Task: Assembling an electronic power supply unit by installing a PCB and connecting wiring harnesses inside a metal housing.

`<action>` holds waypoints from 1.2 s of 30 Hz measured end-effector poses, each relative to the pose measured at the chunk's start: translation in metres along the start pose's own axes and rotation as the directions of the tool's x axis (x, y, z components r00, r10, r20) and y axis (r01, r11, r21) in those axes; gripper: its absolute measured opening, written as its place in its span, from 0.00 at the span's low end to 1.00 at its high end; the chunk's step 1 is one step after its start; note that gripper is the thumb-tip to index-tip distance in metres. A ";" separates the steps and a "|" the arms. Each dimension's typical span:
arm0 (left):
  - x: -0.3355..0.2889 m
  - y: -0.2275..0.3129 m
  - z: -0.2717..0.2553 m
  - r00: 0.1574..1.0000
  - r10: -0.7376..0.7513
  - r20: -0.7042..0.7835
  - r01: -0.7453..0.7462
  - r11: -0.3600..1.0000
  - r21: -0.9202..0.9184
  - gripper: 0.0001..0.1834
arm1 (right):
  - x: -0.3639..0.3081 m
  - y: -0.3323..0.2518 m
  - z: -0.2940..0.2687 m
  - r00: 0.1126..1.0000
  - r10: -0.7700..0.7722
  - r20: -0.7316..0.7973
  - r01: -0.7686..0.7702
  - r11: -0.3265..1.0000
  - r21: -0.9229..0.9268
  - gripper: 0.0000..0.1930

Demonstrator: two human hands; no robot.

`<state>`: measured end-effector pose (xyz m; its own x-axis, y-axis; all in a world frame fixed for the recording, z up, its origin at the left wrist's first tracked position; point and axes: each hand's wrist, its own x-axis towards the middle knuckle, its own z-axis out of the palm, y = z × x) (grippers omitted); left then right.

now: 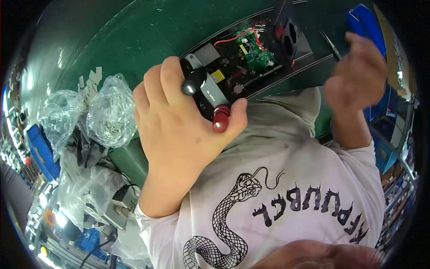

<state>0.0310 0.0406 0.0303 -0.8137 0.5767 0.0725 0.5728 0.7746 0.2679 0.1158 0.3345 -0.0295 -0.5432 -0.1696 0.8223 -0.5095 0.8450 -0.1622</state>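
Note:
An open black metal case (304, 67), which looks like a power inverter, lies tilted across the bench. Inside it are a green circuit board (256, 53), red wires and a yellow-wrapped part (217, 75). My left hand (177, 114) wraps round its near-left end panel (214, 93), thumb by the red terminal knob (220, 120), fingers beside the black terminal knob (190, 87). At the far end stands a black fan (289, 38). My right hand (357, 74) hovers right of the case, smeared by motion. Just beyond it shows a slim pointed metal tool (330, 44); whether I hold it is unclear.
Clear plastic bags (112, 112) crowd the left, with small white pieces (92, 80) behind them. A blue bin (367, 27) and brown cardboard (390, 49) stand at the far right. The bench top (107, 49) is green. Blue containers (42, 150) sit at the left edge.

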 end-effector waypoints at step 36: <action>0.020 0.001 -0.011 0.967 0.149 0.204 -0.135 0.987 -0.083 0.47 | 0.003 0.010 0.035 0.275 0.931 0.239 -0.695 0.022 0.718 0.22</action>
<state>0.0139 0.0497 0.0426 -0.6816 0.7266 -0.0858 0.6673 0.6654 0.3346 0.0853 0.3247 -0.0477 -0.7833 0.6193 -0.0547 -0.1128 -0.2281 -0.9671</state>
